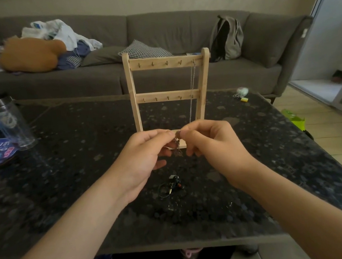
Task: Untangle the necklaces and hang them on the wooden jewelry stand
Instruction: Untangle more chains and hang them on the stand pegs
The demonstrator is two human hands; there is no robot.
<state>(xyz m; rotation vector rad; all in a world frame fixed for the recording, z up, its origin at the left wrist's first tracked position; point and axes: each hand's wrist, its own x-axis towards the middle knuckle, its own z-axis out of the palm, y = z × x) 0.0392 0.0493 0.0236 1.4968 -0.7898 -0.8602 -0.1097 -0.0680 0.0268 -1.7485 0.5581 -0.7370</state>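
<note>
Progress looks partial to us. One silver chain (193, 79) hangs from the rightmost hook of the top bar of the wooden jewelry stand (131, 91), and every other hook on both bars is bare. The stand is upright on the dark tabletop (62, 164), just beyond the hands.

A small tangled necklace (177, 148) is held up in front of the stand's base, so we judge the untangling step to be in hand and this piece not yet hung. A dark bundle (170, 186) of cord and rings lies on the tabletop below the hands. We cannot tell whether it is another necklace waiting its turn.

The left hand (145, 154) and right hand (212, 143) almost meet. Each pinches the top of the tangle between thumb and forefinger. The other fingers are curled loosely beneath, and the knotted chain dangles between them.
</note>
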